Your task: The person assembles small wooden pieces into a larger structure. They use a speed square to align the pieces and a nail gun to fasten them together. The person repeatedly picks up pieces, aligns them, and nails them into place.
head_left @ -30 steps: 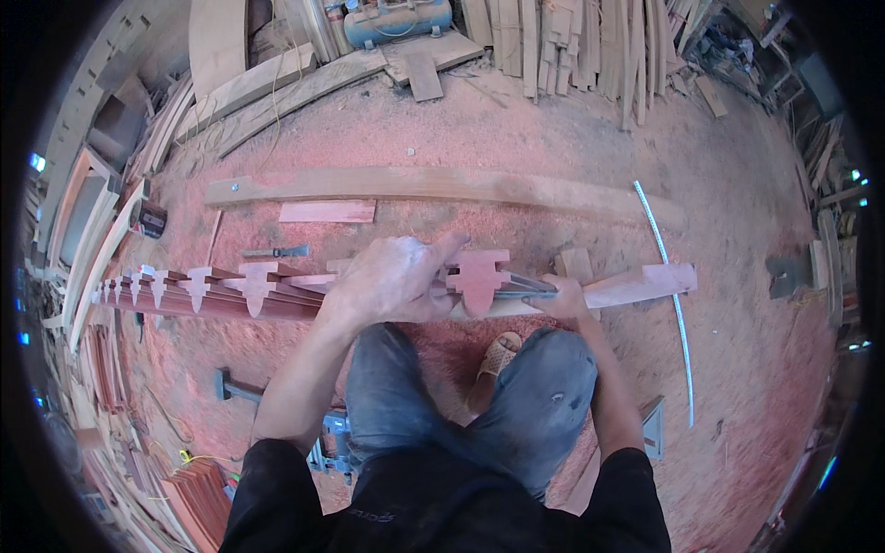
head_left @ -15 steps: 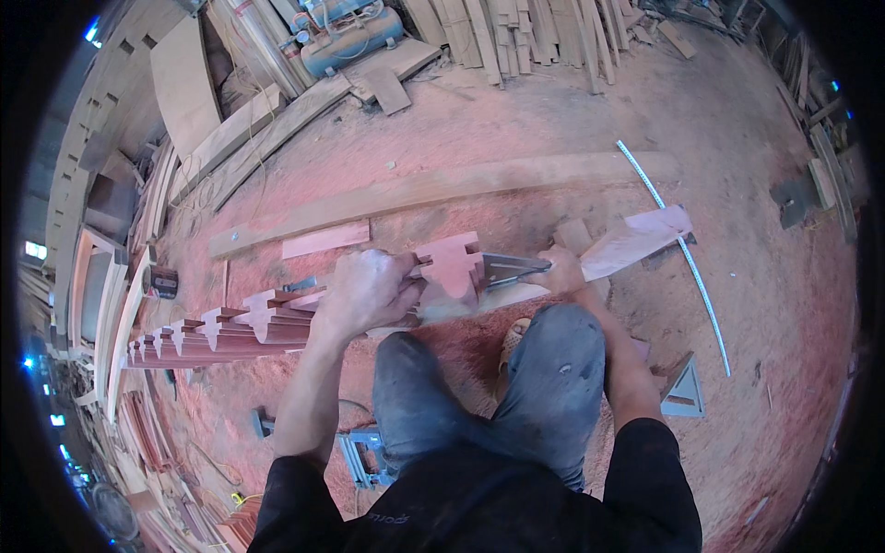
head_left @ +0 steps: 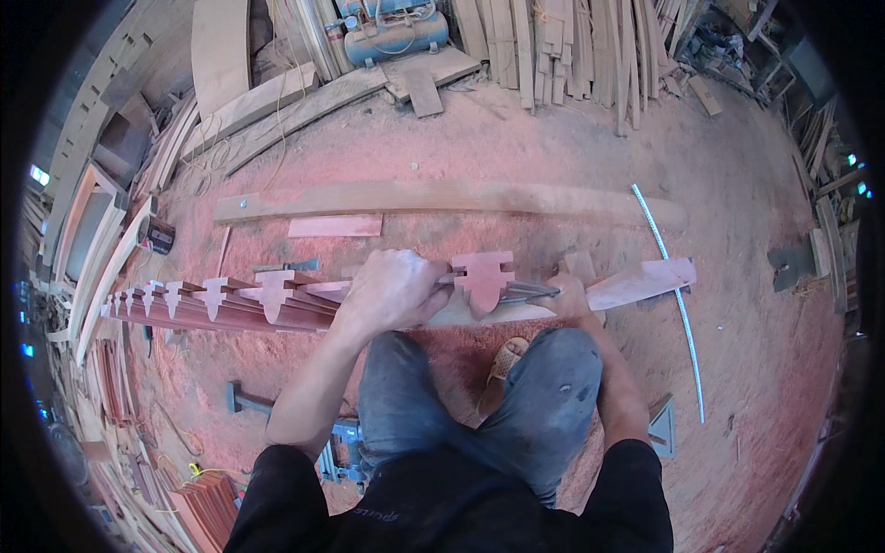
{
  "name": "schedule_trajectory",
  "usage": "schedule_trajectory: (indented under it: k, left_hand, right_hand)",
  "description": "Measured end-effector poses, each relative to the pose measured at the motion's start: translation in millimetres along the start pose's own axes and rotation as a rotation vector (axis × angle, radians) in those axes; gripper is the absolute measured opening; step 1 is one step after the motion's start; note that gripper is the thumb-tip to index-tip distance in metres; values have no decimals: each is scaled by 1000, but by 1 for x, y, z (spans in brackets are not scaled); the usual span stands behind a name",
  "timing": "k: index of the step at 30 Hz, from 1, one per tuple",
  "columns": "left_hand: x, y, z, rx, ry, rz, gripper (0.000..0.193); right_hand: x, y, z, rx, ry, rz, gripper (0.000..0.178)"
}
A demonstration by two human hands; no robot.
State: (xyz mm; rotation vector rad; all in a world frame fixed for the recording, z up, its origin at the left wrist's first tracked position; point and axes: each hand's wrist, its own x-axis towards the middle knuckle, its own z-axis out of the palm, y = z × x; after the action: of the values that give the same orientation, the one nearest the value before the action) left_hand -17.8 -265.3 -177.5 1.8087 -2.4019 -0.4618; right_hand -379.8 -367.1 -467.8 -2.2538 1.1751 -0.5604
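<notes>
A pinkish wood piece [head_left: 484, 288] with a notched, rounded end profile stands between my hands, above a pale board [head_left: 516, 313]. My right hand [head_left: 569, 297] is closed around the end of a narrow grey metal tool [head_left: 527, 289], which looks like a file and passes beside the notched piece. My left hand [head_left: 396, 288] is closed at the other side of the piece, its fingertips pinching a thin dark end close to the notch. Whether that is the same tool is partly hidden. Left of it runs a row of similar notched wood pieces [head_left: 274, 297].
A long plank [head_left: 442, 197] lies beyond my hands. A measuring strip [head_left: 682, 318] crosses the floor at right, beside a pale board end [head_left: 645, 281]. A hammer [head_left: 241, 398] and a blue power tool [head_left: 343, 452] lie near my left leg. A blue compressor [head_left: 396, 39] stands far off.
The view has shifted, so the surroundings sit differently in the picture. Both hands stay closed at either side of the notched piece, and no grip has visibly changed.
</notes>
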Motion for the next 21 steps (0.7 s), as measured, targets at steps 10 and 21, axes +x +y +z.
schedule_trajectory:
  k: [10,21]
  left_hand:
    - [2,2,2,-7,38,-12,24]
    - [1,3,3,-19,52,-16,23]
  right_hand:
    - [7,-6,-4,-9,-12,-31,37]
    - [9,-15,-10,73,-61,63,41]
